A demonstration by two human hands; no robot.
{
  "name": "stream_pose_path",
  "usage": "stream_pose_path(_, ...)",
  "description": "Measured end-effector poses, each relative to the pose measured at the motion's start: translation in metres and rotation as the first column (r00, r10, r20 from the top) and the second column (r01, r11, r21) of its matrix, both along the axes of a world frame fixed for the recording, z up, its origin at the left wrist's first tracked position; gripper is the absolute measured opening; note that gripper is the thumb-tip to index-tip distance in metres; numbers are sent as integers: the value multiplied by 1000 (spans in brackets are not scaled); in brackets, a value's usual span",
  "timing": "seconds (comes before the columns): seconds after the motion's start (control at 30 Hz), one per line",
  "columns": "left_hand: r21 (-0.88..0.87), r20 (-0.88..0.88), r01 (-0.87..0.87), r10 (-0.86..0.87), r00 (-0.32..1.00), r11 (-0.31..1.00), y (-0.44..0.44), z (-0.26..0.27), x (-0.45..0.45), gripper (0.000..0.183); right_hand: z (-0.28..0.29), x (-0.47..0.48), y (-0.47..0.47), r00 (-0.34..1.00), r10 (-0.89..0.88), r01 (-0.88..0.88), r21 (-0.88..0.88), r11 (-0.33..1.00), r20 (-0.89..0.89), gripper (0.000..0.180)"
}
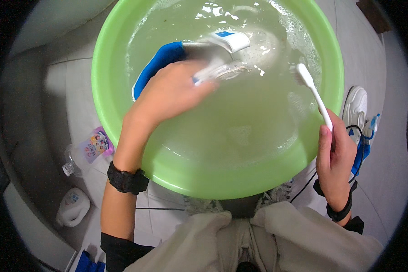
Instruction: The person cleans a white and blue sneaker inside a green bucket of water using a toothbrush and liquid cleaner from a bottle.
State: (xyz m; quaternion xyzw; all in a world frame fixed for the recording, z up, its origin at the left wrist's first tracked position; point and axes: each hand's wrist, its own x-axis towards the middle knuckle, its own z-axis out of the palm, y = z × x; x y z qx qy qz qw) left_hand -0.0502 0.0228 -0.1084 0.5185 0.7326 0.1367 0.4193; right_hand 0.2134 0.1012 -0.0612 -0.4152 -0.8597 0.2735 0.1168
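A large green plastic basin (224, 183) holds cloudy, sudsy water. In it lies a white and blue sneaker (161, 61), its toe partly under the water and its blue heel part above. My left hand (175, 90) is on the near side of this shoe, blurred, with the thumb by its wet white laces or tongue; the other fingertips are hidden. At the basin's right rim, my right hand (336, 153) grips the handle of a white toothbrush (311, 85), bristles pointing left over the water, apart from the shoe.
Right of the basin, another white and blue sneaker (355, 102) stands on the tiled floor, with a blue-tipped item (372, 125) and a black cable beside it. To the left lie a clear bottle with a purple label (91, 149) and a white jug (74, 207). Something blue (88, 263) is at lower left.
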Motion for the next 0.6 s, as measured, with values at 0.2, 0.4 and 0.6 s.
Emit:
stream_pose_path(0.2, 62, -64, -32, 36, 997, 998, -1, -4, 3, 36, 2, -2, -2, 999, -40, 41, -32, 999, 29, 21)
stream_pose_path(0.4, 67, -157, -2, 12, 988, 998, 0, -4, 6, 37, -1, -1, -1, 1000, -27, 27, 8, 1000, -1, 23)
stream_pose_path(0.6, 67, -184, 17, -4, 983, 998, -2, -6, 5, 37, -1, -2, -1, 999, -21, 21, 29, 999, 26, 26)
